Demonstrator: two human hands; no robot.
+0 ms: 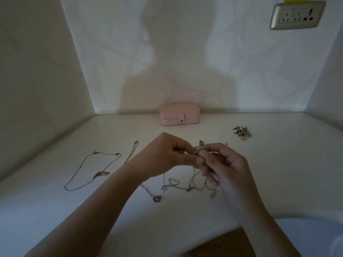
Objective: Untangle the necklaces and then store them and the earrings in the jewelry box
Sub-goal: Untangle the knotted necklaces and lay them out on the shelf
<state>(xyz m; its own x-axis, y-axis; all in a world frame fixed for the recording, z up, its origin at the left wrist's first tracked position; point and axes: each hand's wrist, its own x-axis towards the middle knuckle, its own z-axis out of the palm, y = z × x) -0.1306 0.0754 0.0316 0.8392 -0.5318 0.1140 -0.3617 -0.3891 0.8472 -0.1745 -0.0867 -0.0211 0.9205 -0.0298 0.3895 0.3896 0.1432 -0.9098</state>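
My left hand point(172, 153) and my right hand point(222, 164) meet above the middle of the white counter, both pinching a knot of tangled silver necklaces point(193, 186). Loops of chain with heart links hang down from the fingers onto the counter. One separate thin necklace point(89, 171) lies spread out to the left. Another chain with a heart pendant point(156, 198) runs under my left wrist. A closed pink jewelry box point(179, 114) stands at the back against the wall. The pile of earrings point(242, 133) lies at the right rear.
The white counter point(278, 173) sits in a walled corner, with walls at left, back and right. A power socket point(297, 14) is mounted high on the right. The counter's front edge curves at the lower right, with brown floor below.
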